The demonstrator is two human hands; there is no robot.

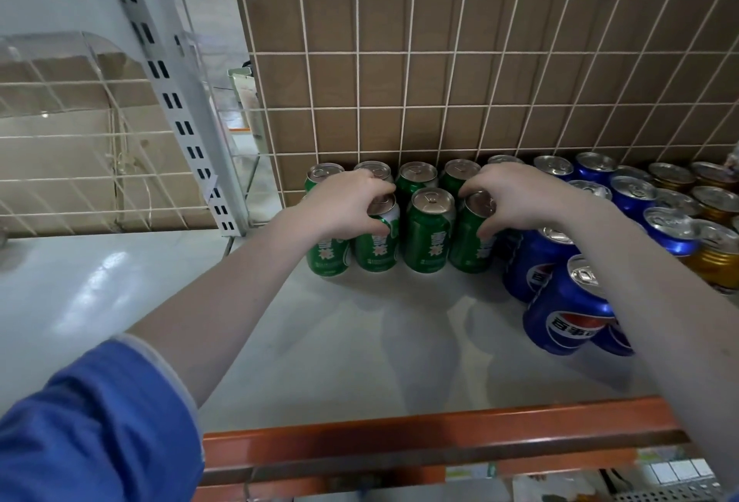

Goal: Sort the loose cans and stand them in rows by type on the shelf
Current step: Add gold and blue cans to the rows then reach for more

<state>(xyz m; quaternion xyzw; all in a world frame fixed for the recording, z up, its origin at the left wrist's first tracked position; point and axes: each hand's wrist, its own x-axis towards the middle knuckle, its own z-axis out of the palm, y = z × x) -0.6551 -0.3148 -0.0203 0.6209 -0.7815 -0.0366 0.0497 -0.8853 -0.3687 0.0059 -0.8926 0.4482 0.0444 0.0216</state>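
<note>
Cans of three kinds are seen from the head camera on a pale shelf (360, 341) backed by a wire grid (440, 62) over brown board. Green cans (430, 235) are stood upright in two rows at the back left, against the grid; blue cans (568, 309) are grouped just to their right, less evenly, with the nearest ones leaning or crowded together; gold cans (716, 261) are gathered at the far right edge.

Both arms are stretched over the shelf. The left hand (352, 201) is curled over the rim of a front-row green can (378, 237), fingers on the lid and thumb down its side, so its grip is closed around that can. The right hand (516, 197) is set the same way on another front-row green can (472, 237) at the right end of the row, fingers bent over the top and thumb on the wall. A blue sleeve (100, 421) is seen at the lower left, and an orange shelf lip (440, 437) along the near edge.

The step in hand is judged to be the squaring-up of the green front row, two cans at a time. Next, release of both cans once they sit flush with their neighbours is likely called for, then a reach to the crowded blue cans, which must be lifted singly lest those beside them be toppled.
</note>
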